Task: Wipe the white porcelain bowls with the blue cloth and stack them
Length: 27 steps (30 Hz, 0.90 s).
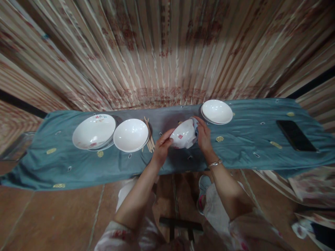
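Tilted on its side above the cloth, a white bowl (pixel 183 135) with a small red mark shows me its outer face and foot. My left hand (pixel 162 144) grips its left rim between thumb and fingers. On the other side, my right hand (pixel 203 135) is closed around a light blue-grey cloth (pixel 195 125) pressed against the bowl's right edge. Just left of my left hand lie several wooden chopsticks (pixel 149 139). Beyond my right hand sits a small stack of white bowls (pixel 217 111).
A green patterned tablecloth (pixel 243 139) covers the long narrow table. On the left stand a stack of flower-trimmed plates (pixel 94 131) and white bowls (pixel 131 135). A black phone (pixel 295 135) lies at the right. A pleated curtain (pixel 167 62) hangs behind the table.
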Each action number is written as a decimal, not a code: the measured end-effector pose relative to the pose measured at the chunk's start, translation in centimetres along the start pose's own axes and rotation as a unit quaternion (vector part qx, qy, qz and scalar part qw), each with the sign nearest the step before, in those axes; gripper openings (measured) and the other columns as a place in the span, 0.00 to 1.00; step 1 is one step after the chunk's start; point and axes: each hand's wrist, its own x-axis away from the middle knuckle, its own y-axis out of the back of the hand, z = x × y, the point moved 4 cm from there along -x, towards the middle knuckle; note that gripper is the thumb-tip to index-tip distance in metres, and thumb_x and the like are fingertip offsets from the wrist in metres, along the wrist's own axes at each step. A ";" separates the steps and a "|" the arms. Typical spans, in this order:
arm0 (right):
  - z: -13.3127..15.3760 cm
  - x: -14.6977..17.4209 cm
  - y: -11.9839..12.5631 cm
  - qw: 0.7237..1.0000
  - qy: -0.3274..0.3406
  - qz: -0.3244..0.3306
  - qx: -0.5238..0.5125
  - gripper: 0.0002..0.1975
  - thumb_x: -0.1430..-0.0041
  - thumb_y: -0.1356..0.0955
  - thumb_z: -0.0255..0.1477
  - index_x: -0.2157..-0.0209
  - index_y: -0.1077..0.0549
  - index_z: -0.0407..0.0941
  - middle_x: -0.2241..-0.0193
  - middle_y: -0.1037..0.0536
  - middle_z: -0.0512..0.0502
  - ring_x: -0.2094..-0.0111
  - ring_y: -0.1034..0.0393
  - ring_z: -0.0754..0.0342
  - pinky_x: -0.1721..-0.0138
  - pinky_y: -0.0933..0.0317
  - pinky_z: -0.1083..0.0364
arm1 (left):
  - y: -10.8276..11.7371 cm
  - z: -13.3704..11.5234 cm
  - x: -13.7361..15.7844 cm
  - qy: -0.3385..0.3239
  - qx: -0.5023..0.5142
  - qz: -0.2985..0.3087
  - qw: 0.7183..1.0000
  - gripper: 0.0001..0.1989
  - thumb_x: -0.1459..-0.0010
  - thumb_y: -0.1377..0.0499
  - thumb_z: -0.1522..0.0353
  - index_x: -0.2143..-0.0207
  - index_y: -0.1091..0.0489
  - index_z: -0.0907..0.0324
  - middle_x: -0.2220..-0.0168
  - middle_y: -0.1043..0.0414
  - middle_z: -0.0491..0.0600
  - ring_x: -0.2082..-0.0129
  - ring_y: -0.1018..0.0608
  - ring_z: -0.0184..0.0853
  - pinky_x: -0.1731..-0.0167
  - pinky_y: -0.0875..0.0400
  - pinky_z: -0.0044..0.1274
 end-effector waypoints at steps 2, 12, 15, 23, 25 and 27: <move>0.5 0.3 -0.3 0.999 0.032 0.018 0.032 0.21 0.34 0.41 0.35 0.47 0.26 0.43 0.47 0.22 0.38 0.46 0.28 0.47 0.41 0.36 0.45 | 0.1 -0.4 -0.1 -0.025 -0.011 -0.012 1.000 0.18 0.55 0.31 0.66 0.58 0.19 0.55 0.53 0.19 0.50 0.48 0.24 0.42 0.46 0.34 0.29; 4.7 2.3 -1.8 0.967 0.176 0.092 0.161 0.25 0.28 0.47 0.36 0.36 0.36 0.46 0.32 0.40 0.39 0.30 0.48 0.48 0.30 0.50 0.41 | 0.2 0.0 -0.1 0.004 -0.002 -0.049 0.999 0.17 0.51 0.31 0.55 0.68 0.22 0.59 0.72 0.26 0.45 0.72 0.28 0.30 0.68 0.35 0.23; 6.0 3.1 -2.6 0.945 0.216 0.132 0.209 0.25 0.29 0.45 0.35 0.34 0.38 0.48 0.31 0.40 0.41 0.29 0.50 0.46 0.30 0.53 0.38 | 0.1 -0.2 -0.1 -0.002 0.011 -0.050 0.999 0.16 0.52 0.31 0.55 0.70 0.23 0.59 0.72 0.27 0.45 0.72 0.28 0.30 0.68 0.34 0.23; 6.0 2.7 -2.5 0.949 0.202 0.138 0.200 0.24 0.29 0.44 0.34 0.36 0.36 0.48 0.35 0.34 0.40 0.32 0.43 0.46 0.31 0.50 0.38 | 0.2 -0.1 -0.2 0.017 0.024 -0.065 0.997 0.17 0.56 0.29 0.56 0.71 0.24 0.59 0.75 0.28 0.43 0.73 0.29 0.30 0.68 0.35 0.23; 5.5 2.5 -2.3 0.959 0.182 0.127 0.177 0.24 0.29 0.45 0.36 0.37 0.36 0.48 0.36 0.33 0.40 0.32 0.43 0.47 0.31 0.49 0.39 | 0.3 -0.1 -0.3 0.019 0.024 -0.064 0.997 0.17 0.56 0.29 0.56 0.72 0.24 0.60 0.75 0.29 0.43 0.73 0.29 0.29 0.69 0.35 0.22; 4.8 2.2 -2.2 0.969 0.161 0.112 0.148 0.24 0.28 0.46 0.37 0.37 0.35 0.47 0.37 0.32 0.40 0.33 0.42 0.48 0.32 0.47 0.41 | 0.4 -0.1 -0.3 0.021 0.028 -0.069 0.997 0.17 0.57 0.28 0.56 0.73 0.24 0.60 0.76 0.29 0.43 0.73 0.29 0.28 0.69 0.35 0.22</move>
